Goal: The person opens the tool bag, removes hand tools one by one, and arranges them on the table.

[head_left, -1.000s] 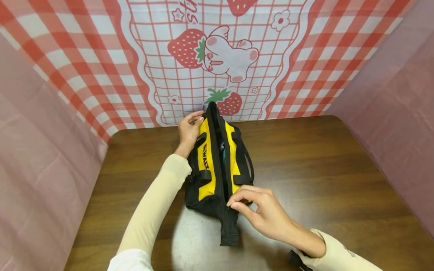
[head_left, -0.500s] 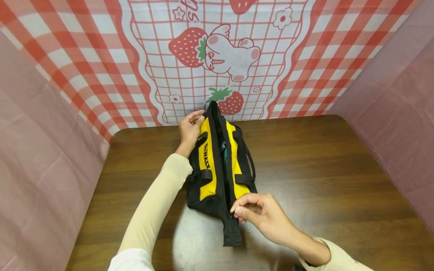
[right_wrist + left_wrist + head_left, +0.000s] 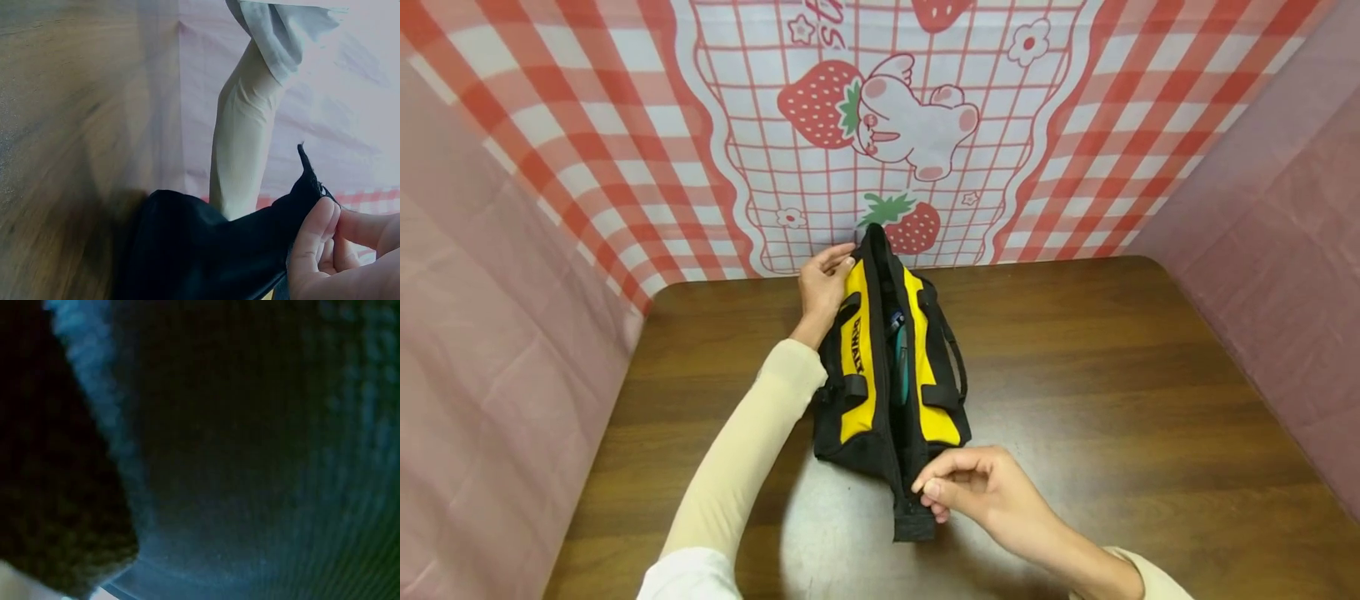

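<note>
A black and yellow tool bag (image 3: pixel 859 417) stands lengthwise on the table, its zipper opening parted along the top. Through the gap a teal item (image 3: pixel 902 367) shows inside, with a small blue and silver piece (image 3: pixel 896 321) beyond it. At the far left top edge, my left hand (image 3: pixel 822 287) pinches the bag's side between thumb and fingers. My right hand (image 3: pixel 981 496) pinches the zipper at the near end, close to the black end tab (image 3: pixel 914 527). In the right wrist view, thumb and finger (image 3: pixel 325 240) meet at the bag's fabric tip. Dark cloth fills the left wrist view.
The brown wooden table (image 3: pixel 1112 375) has a whitish worn patch (image 3: pixel 827 525) in front of the bag. A red checked strawberry cloth (image 3: pixel 760 125) hangs right behind the bag. Pink cloths (image 3: pixel 497 375) close off both sides.
My right hand has drawn the zipper toward the near end tab, and the opening has widened, showing more of the teal item. My left hand keeps its hold at the far end.
</note>
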Available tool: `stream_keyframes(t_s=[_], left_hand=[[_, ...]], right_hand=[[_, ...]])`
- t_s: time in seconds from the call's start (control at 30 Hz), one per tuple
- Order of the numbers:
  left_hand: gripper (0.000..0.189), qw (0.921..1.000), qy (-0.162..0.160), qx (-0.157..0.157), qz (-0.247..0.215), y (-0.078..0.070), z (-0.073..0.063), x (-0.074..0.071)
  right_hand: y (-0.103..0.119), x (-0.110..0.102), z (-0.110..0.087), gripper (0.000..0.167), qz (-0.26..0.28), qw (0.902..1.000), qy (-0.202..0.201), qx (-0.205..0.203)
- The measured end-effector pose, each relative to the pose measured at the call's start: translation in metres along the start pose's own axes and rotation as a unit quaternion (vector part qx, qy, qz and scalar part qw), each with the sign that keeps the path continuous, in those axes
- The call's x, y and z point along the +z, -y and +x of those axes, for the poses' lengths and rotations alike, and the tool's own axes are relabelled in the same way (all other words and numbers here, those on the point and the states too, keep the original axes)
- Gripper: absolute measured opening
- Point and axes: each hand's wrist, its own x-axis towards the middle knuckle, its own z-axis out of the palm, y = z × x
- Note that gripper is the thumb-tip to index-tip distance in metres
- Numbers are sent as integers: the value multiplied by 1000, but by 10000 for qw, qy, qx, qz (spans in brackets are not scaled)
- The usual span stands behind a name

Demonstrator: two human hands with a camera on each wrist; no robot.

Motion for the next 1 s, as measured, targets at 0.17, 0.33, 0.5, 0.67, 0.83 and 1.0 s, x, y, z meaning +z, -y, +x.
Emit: stream_keyframes(t_s=[0.17,0.33,0.5,0.67,0.83,1.0], left_hand=[[25,9996,177,190,-138,-1,-2,-5],[28,9969,369,491,-489,-8,-8,-15],[34,9945,509,699,-593,-23,-22,-24],[39,9937,532,747,-643,-41,-46,-26],[47,9933,637,843,-477,-56,-70,-21],[58,9953,705,659,-66,-65,-86,-15]], right_hand=[[-3,-6,5,19,-72,9993,-272,262],[-10,-16,16,20,-403,9954,-851,-197],[-15,-23,32,22,-855,9742,-1908,-848],[-17,-24,55,35,-1007,9454,-2867,-1178],[-16,-20,77,59,-1135,9309,-3185,-1385],[-18,-12,91,82,-1149,9372,-3088,-1143]])
